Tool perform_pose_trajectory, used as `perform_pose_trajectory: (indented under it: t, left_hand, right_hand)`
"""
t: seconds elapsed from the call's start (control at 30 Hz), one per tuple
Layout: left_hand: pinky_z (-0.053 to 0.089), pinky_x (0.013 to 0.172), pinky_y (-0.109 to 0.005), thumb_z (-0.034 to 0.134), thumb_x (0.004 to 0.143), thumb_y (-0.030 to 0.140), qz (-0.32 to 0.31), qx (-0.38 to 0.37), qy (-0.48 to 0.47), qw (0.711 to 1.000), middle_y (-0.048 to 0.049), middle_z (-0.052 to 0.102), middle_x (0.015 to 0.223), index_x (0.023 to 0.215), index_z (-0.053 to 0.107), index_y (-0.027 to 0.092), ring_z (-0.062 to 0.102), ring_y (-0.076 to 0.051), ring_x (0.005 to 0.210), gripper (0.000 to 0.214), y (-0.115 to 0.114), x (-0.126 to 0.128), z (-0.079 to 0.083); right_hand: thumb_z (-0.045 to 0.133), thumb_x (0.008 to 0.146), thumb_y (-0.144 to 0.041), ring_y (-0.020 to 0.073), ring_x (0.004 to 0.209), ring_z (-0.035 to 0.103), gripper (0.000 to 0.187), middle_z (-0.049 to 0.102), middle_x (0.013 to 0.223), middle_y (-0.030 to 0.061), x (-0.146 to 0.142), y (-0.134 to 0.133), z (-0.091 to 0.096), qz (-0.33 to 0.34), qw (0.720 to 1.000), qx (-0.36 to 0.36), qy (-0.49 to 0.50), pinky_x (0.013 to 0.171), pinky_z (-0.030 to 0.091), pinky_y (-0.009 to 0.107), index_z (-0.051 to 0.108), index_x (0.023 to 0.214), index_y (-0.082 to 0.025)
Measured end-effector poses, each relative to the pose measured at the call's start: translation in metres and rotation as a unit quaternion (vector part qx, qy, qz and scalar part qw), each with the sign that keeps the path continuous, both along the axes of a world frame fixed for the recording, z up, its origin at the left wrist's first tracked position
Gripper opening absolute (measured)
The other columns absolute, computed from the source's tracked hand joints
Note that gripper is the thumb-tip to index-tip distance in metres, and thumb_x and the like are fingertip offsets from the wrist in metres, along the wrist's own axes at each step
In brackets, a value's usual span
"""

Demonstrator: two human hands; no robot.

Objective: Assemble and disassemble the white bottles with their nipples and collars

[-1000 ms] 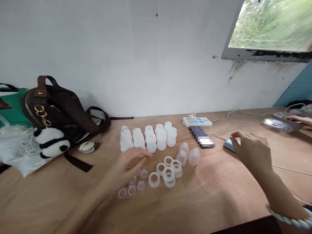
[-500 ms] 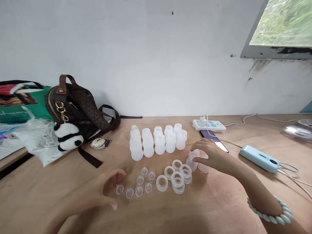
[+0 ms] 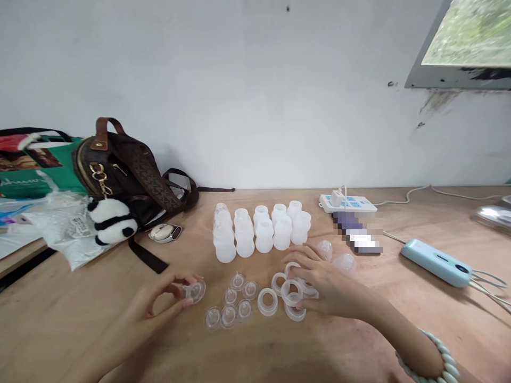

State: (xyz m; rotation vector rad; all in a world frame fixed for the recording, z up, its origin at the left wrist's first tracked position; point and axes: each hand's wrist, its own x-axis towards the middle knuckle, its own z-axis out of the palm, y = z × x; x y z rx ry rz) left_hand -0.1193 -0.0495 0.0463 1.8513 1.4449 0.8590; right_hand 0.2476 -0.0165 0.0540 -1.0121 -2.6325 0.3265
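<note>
Between the thumb and fingers of my left hand point(image 3: 170, 303) is a clear bottle nipple point(image 3: 195, 291), held just above the table. Several similar nipples point(image 3: 229, 316) lie in a cluster to its right. My right hand point(image 3: 323, 282) is over the translucent screw rings, its thumb and fingers closed about the edge of an upper ring point(image 3: 292, 292). Another ring point(image 3: 295, 313) lies beneath that one, and a single ring point(image 3: 267, 301) is flat to the left. Part of the ring pile is hidden under my right hand. Clear domed caps point(image 3: 345, 263) stand behind it.
Several frosted bottles point(image 3: 264, 236) stand in rows behind the parts. A backpack point(image 3: 120, 165) with a panda plush point(image 3: 114, 222) and a mouse point(image 3: 162, 232) are left. A power strip point(image 3: 359, 204), a phone point(image 3: 353, 231) and a blue power bank point(image 3: 437, 263) with cables lie right.
My left hand has picked up the leftmost nipple. My right hand has left the clear caps and moved left and nearer to me, onto the rings.
</note>
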Motion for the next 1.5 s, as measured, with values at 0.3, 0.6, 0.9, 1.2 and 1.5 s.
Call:
perform_pose_trajectory:
  t: [0.3, 0.6, 0.9, 1.2, 1.5]
  left_hand:
    - [0.051, 0.065, -0.026, 0.078, 0.074, 0.03, -0.072, -0.022, -0.254, 0.964, 0.0015, 0.064, 0.076, 0.089, 0.063, 0.02, 0.061, -0.015, 0.07, 0.023, 0.024, 0.122, 0.037]
    - [0.049, 0.07, -0.026, 0.078, 0.076, 0.027, -0.107, -0.062, -0.313, 0.942, -0.0004, 0.067, 0.082, 0.097, 0.06, 0.018, 0.062, -0.015, 0.075, 0.029, 0.024, 0.144, 0.01]
    - [0.049, 0.072, -0.028, 0.067, 0.085, 0.027, -0.16, -0.056, -0.299, 0.939, -0.0019, 0.067, 0.09, 0.105, 0.059, 0.021, 0.062, -0.017, 0.081, 0.022, 0.021, 0.14, 0.005]
    - [0.049, 0.075, -0.031, 0.061, 0.091, 0.029, -0.131, -0.043, -0.184, 0.973, -0.0021, 0.069, 0.093, 0.111, 0.058, 0.022, 0.065, -0.021, 0.087, 0.022, 0.022, 0.142, -0.001]
    - [0.051, 0.073, -0.03, 0.058, 0.092, 0.026, -0.12, 0.022, -0.162, 0.979, -0.0029, 0.07, 0.098, 0.111, 0.061, 0.021, 0.064, -0.018, 0.08, 0.02, 0.02, 0.142, -0.005]
  right_hand:
    - [0.066, 0.086, -0.028, 0.024, 0.089, 0.064, 0.031, 0.067, 0.098, 0.006, -0.012, -0.013, 0.029, -0.043, 0.954, 0.138, 0.262, 0.074, 0.053, 0.037, 0.052, 0.112, -0.025]
    - [0.064, 0.086, -0.025, 0.0204, 0.078, 0.058, 0.026, 0.062, 0.089, 0.0045, -0.031, -0.006, -0.011, -0.024, 0.951, 0.132, 0.28, 0.067, 0.048, 0.033, 0.052, 0.108, -0.022]
    - [0.067, 0.087, -0.023, 0.0199, 0.078, 0.056, 0.025, 0.061, 0.09, 0.0046, -0.032, -0.003, -0.019, -0.029, 0.955, 0.121, 0.271, 0.067, 0.048, 0.032, 0.055, 0.108, -0.02]
    - [0.062, 0.095, -0.035, 0.0235, 0.082, 0.061, 0.024, 0.065, 0.094, 0.0088, -0.032, -0.001, -0.03, -0.042, 0.965, 0.172, 0.196, 0.07, 0.05, 0.036, 0.055, 0.111, -0.018]
    - [0.044, 0.104, -0.038, 0.0156, 0.06, 0.049, 0.027, 0.055, 0.069, -0.0001, -0.031, -0.003, -0.022, -0.058, 0.966, 0.175, 0.183, 0.055, 0.038, 0.027, 0.042, 0.081, -0.023]
